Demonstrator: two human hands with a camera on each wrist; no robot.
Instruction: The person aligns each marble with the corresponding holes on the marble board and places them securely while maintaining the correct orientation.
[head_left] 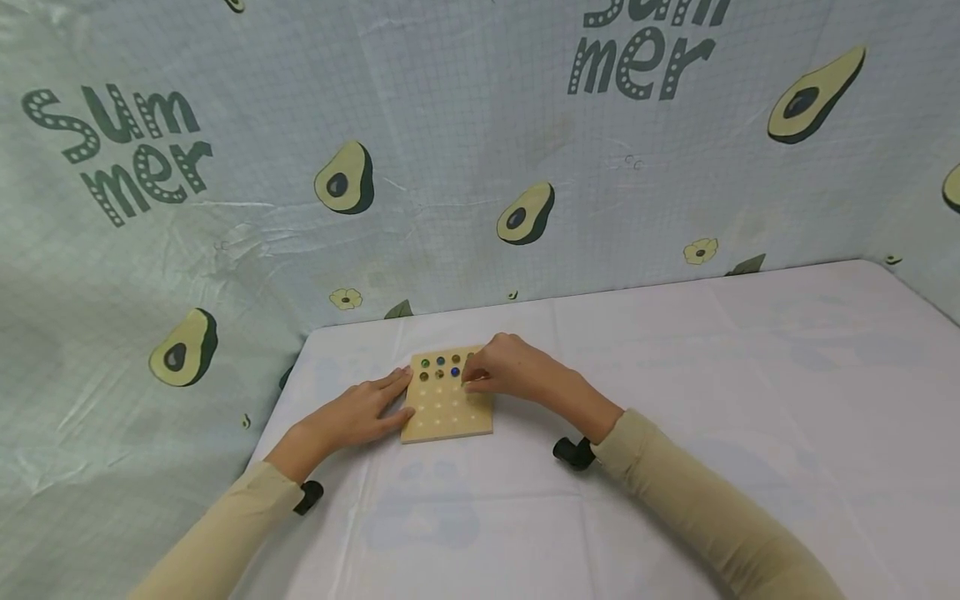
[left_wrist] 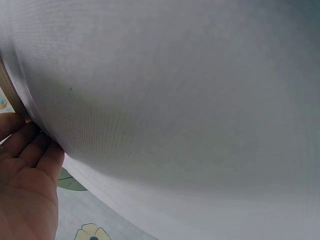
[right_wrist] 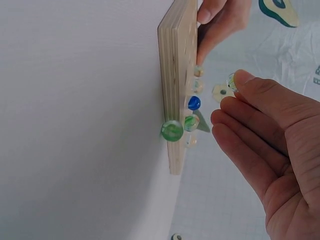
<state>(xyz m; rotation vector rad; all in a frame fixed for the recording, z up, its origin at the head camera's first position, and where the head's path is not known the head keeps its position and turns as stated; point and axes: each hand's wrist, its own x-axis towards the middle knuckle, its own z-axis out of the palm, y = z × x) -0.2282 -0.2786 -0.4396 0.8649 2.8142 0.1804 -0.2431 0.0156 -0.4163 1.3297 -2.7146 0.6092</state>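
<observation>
A square wooden board [head_left: 447, 415] with rows of shallow hollows lies on the table. Glass marbles in green, blue and amber sit in its far rows, among them a dark blue marble [head_left: 455, 372]. Over the board's right side, my right hand [head_left: 517, 369] pinches a clear marble [right_wrist: 231, 82] between thumb and index finger, just off the surface. My left hand [head_left: 367, 410] rests along the left edge of the board, fingers extended and thumb near the corner. Beside the plywood edge in the right wrist view is a green marble [right_wrist: 172, 131], hidden by my right hand in the head view.
A white cloth covers the table [head_left: 675, 375]. Behind and to the left hangs a pale sheet [head_left: 435, 100] printed with avocados and lettering. A black wrist camera [head_left: 573, 453] sits at my right cuff, another black camera [head_left: 309, 497] at the left.
</observation>
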